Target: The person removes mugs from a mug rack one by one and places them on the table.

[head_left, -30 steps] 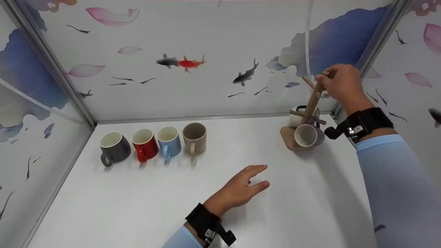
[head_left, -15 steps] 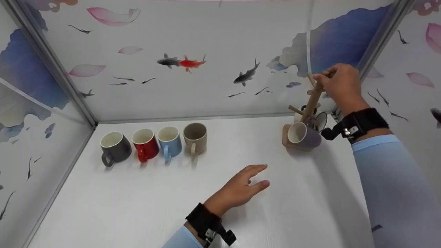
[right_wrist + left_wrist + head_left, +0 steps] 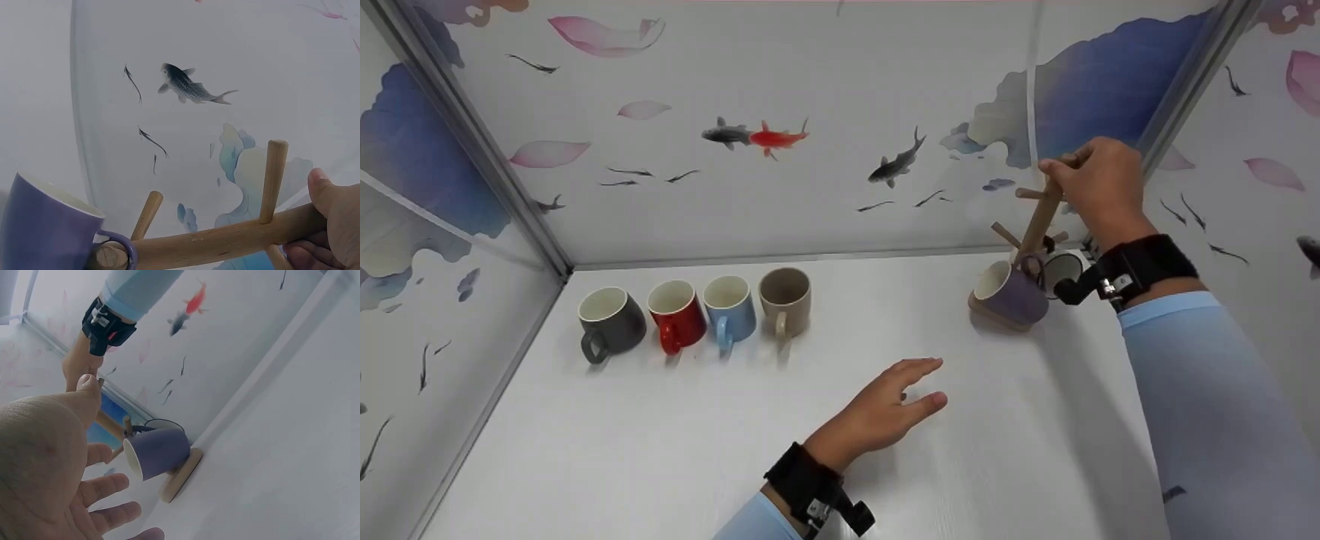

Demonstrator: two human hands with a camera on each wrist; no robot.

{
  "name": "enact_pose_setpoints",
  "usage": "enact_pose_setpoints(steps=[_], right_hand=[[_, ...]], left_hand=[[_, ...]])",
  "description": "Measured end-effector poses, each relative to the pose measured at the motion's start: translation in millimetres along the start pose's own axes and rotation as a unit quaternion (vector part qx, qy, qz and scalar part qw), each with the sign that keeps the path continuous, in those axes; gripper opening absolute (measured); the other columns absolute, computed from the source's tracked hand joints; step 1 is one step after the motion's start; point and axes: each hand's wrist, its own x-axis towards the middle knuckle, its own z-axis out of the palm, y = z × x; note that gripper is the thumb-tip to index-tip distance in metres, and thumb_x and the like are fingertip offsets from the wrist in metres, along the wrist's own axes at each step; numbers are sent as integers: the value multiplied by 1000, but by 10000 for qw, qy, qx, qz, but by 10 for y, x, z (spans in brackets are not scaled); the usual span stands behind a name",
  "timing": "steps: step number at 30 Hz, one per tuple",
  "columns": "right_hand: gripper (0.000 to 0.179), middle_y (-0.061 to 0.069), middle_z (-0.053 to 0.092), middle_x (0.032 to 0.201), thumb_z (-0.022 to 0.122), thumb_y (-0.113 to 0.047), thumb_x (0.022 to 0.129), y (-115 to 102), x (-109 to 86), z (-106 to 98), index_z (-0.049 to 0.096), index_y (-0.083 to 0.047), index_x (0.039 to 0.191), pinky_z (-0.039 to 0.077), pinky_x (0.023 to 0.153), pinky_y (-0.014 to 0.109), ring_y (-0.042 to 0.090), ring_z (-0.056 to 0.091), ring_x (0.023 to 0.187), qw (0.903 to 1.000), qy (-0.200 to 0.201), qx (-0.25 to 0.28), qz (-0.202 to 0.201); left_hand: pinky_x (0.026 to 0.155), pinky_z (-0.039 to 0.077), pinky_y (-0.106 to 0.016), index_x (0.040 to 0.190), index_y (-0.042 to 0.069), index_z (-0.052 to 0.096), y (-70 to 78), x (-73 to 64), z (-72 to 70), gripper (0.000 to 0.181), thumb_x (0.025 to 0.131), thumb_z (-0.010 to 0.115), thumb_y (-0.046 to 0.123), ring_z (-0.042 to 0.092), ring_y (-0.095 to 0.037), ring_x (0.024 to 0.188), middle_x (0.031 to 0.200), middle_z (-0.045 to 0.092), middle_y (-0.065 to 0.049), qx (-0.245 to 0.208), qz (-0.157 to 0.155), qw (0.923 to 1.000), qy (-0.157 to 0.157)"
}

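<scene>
My right hand (image 3: 1102, 180) grips the top of a wooden mug tree (image 3: 1041, 221) at the back right of the table. From one of its lower pegs a purple mug (image 3: 1018, 296) hangs by its handle, its pale mouth tilted up to the left. A second mug (image 3: 1063, 271) with a dark rim and white inside hangs on the right side, partly hidden. In the right wrist view the upper pegs (image 3: 274, 180) are bare. My left hand (image 3: 881, 409) hovers over the table with fingers apart, holding nothing; the left wrist view shows its palm (image 3: 39, 461).
Left of centre stands a row of mugs: dark grey (image 3: 613, 321), red (image 3: 676, 313), light blue (image 3: 729, 307) and beige (image 3: 785, 301), handles toward me. Patterned wall panels (image 3: 825, 202) enclose the white table (image 3: 675, 435) at the back and sides.
The mug tree has turned clockwise, seen from above, under my right hand. The purple mug's mouth swung from facing me to the left; the dark-rimmed mug came round rightward. My left hand stayed put.
</scene>
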Motion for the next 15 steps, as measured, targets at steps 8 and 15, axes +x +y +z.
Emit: enact_pose_setpoints(steps=[8, 15], right_hand=[[65, 28, 78, 127, 75, -56, 107, -13, 4, -6, 74, 2, 136, 49, 56, 21, -2, 56, 58, 9999, 27, -14, 134], [61, 29, 77, 129, 67, -53, 113, -29, -89, -5, 76, 0, 141, 53, 65, 23, 5, 63, 71, 9998, -56, 152, 126]], left_hand=[[135, 44, -52, 175, 26, 46, 21, -1, -1, 70, 116, 56, 63, 39, -19, 170, 181, 43, 5, 24, 41, 10000, 6], [136, 42, -53, 175, 28, 46, 30, -1, -6, 67, 117, 56, 60, 39, -19, 170, 181, 43, 6, -39, 26, 10000, -14]])
